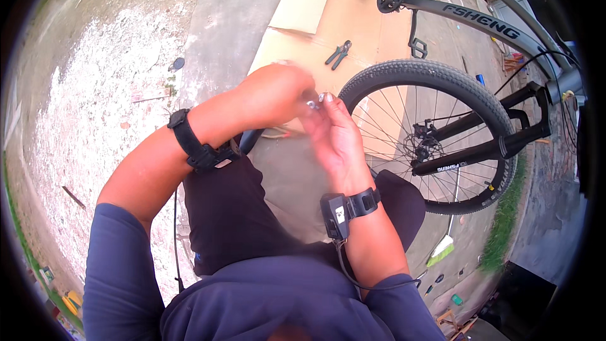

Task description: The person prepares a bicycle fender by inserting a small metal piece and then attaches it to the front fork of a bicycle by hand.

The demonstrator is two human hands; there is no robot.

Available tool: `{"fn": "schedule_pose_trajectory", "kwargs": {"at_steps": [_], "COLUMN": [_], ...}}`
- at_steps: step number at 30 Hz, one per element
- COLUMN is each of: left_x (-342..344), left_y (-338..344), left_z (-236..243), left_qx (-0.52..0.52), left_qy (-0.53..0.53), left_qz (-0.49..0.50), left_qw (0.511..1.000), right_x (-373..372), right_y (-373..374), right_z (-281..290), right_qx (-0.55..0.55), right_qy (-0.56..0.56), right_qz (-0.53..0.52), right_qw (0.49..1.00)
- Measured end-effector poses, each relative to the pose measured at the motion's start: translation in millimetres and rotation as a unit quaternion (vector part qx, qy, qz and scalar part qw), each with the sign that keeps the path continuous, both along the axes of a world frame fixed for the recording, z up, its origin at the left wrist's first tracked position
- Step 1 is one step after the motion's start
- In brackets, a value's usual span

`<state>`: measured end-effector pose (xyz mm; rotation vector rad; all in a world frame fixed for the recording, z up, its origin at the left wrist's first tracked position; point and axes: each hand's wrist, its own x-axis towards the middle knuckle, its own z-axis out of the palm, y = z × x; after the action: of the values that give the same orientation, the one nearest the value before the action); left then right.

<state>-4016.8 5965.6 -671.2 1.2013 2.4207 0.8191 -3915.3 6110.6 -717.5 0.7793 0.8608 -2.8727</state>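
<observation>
My left hand (pixel 271 91) and my right hand (pixel 338 139) meet above my knees, both partly smeared by motion. Between their fingertips is a small whitish, shiny thing (pixel 312 105), too small to name. The left fingers are curled and mostly hidden behind the back of that hand. On the right, thumb and fingers are pinched together, with the palm side showing. To the right of my hands stands a bicycle's front wheel (pixel 435 74) with a black knobby tyre, spokes and a disc rotor. Dark-handled cutters (pixel 339 55) lie beyond my hands.
Cardboard sheets (pixel 363 12) cover the concrete ahead, under the cutters. The bicycle frame (pixel 467 19) fills the upper right. A tool with a reddish handle (pixel 278 133) lies partly hidden below my left wrist. At the lower right is a broom (pixel 442 250) beside grass.
</observation>
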Motion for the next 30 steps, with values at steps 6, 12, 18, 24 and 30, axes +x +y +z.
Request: {"fn": "schedule_pose_trajectory", "kwargs": {"at_steps": [6, 12, 18, 24, 30], "left_x": [63, 118, 163, 196, 212], "left_y": [2, 6, 19, 41, 56], "left_z": [15, 27, 26, 28, 26], "left_qx": [0.104, 0.077, 0.076, 0.080, 0.099], "left_qy": [0.061, 0.088, 0.107, 0.151, 0.136], "left_qz": [0.075, 0.073, 0.041, 0.021, 0.006], "left_qw": [0.990, 0.990, 0.990, 0.985, 0.986], "right_x": [44, 90, 136, 159, 181], "right_y": [-7, -10, -5, 5, 15], "right_z": [46, 42, 36, 29, 40], "right_qx": [0.010, -0.016, -0.046, -0.051, -0.061], "right_qy": [0.079, 0.055, 0.050, 0.052, 0.037], "right_qz": [0.008, -0.038, -0.066, -0.088, -0.121], "right_qw": [0.997, 0.998, 0.995, 0.993, 0.990]}}
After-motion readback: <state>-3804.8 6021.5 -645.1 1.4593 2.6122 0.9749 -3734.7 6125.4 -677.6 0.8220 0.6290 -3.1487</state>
